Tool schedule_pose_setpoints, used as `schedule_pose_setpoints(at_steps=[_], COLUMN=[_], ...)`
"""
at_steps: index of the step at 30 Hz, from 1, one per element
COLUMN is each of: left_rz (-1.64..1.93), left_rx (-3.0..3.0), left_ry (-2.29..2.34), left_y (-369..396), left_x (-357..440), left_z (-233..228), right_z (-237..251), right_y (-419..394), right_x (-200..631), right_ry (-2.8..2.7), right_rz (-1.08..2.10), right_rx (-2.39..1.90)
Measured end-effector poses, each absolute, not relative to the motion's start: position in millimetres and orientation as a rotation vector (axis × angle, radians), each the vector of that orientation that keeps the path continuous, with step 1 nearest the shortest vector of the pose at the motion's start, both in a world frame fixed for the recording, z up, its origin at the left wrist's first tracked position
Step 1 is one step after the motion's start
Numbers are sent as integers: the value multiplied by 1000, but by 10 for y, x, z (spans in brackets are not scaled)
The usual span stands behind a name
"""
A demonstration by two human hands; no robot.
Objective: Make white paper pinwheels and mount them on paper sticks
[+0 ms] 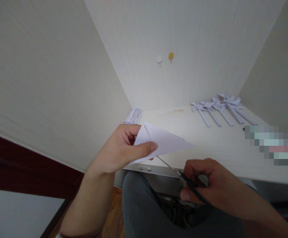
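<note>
- The left hand (124,145) is pinching a folded sheet of paper (168,140), its thumb pressing flat on top and its fingers curling beneath; the paper is extending from the grip toward the right, over the near part of the desk (223,148).
- The right hand (208,185) is curling around the dark handles of the scissors (190,185), below and to the right of the paper, in front of the desk's edge.
- The scissors' thin metal blades are pointing up and left, their tip reaching the paper's lower edge (whether it is touching, I cannot tell).
- On the desk, paper pinwheels (218,104) are lying in a row near the back right, and a bundle of paper sticks (133,116) is resting at the back left.
- A white hook (159,59) and a yellow hook (171,56) are hanging on the back wall (139,29); pale panels are enclosing the desk at both sides.
- The paper is looking smooth and white, tapering to a sharp point, while the desk is showing a faint pale grain and the floor (111,215) a warm brown wood one.
</note>
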State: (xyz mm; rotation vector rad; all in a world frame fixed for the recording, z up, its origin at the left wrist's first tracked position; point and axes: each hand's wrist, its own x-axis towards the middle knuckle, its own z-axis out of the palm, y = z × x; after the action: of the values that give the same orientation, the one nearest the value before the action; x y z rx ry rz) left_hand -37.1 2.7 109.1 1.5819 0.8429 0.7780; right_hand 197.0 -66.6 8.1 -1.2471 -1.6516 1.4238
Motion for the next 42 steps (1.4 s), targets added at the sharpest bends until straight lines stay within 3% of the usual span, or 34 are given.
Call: schedule_pose_setpoints(at_steps=[21,26,31,35,42], left_rz=[805,948,966,967,974], left_rx=[1608,1549,1368,1242,1154], left_ry=[857,946,1079,1117,1143], left_y=[62,276,561,674,836], left_x=[-392,-372,-339,-297,-207], left_z=[1023,666,38,-304,-476], right_z=[36,-228,-589,-760,-910], right_y=[-647,-387,208,631,1140], right_x=[1988,2112,2300,2377,2417], right_ry=[-1689,-1692,-1696,-1722,-1669], right_rz=[1368,1263,694,628,663], right_rx=[-1272,-1465,-1985,-2078,-2131])
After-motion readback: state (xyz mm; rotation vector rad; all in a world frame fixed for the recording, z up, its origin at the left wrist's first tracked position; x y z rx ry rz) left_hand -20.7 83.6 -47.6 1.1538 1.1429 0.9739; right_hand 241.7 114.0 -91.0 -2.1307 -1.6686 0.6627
